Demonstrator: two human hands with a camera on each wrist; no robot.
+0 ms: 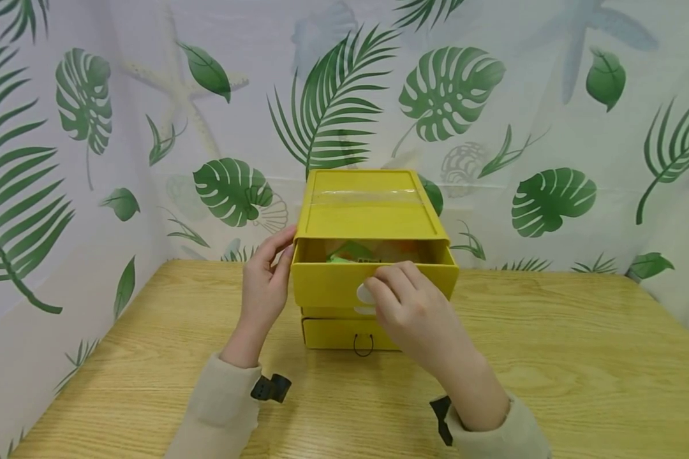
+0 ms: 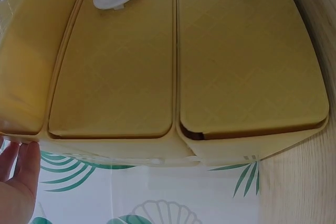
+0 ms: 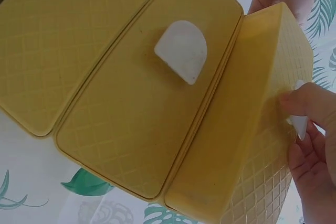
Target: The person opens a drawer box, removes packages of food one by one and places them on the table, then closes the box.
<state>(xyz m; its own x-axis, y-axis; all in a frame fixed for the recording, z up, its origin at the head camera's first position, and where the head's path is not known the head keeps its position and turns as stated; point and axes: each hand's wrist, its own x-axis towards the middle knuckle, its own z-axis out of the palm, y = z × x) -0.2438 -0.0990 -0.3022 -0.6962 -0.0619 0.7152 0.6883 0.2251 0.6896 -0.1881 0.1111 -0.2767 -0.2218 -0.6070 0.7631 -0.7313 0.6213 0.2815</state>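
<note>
A yellow drawer cabinet (image 1: 373, 210) stands on the table, its top drawer (image 1: 327, 284) pulled partway out. Green and pale items (image 1: 350, 255) show inside that drawer. My right hand (image 1: 416, 312) pinches the white handle (image 3: 300, 121) on the drawer's front between thumb and fingers. Against the cabinet's left side, near the top, my left hand (image 1: 266, 280) rests with its fingertips touching the wall. The middle drawer (image 2: 115, 66) is closed and has a white handle (image 3: 184, 51). Below it, the bottom drawer (image 1: 330, 333) is closed and carries a thin dark loop (image 1: 363, 347).
Clear tape (image 1: 367, 196) runs across the cabinet's top. The wood-grain table (image 1: 551, 357) extends on both sides and in front. Behind it hangs a white sheet (image 1: 350, 95) printed with green leaves and shells. Dark straps (image 1: 271, 387) circle the sleeves.
</note>
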